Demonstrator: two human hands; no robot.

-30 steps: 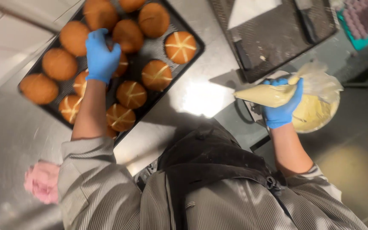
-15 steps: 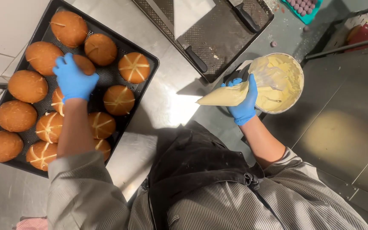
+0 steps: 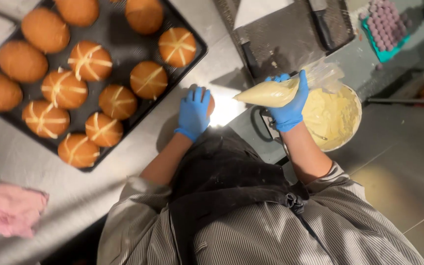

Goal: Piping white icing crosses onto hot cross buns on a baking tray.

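My left hand [image 3: 194, 112], in a blue glove, is closed around a round brown bun [image 3: 211, 105] on the steel counter [image 3: 50, 196], just right of the dark baking tray [image 3: 119, 34]. The tray carries several brown buns, some plain [image 3: 45, 29], some with pale cream crosses piped on top [image 3: 90, 60]. My right hand [image 3: 288, 104], also blue-gloved, grips a clear piping bag of pale yellow cream [image 3: 271, 92], its tip pointing left toward the bun in my left hand.
A bowl of yellow cream [image 3: 339, 118] sits right behind the piping bag. A dark mesh rack [image 3: 280, 44] lies at the back. A teal tray of small purple pieces [image 3: 386, 29] is top right. A pink cloth [image 3: 11, 208] lies at lower left.
My left hand has left the tray and come right onto the counter with a bun in it. The piping bag has stayed by the bowl. The view has shifted.
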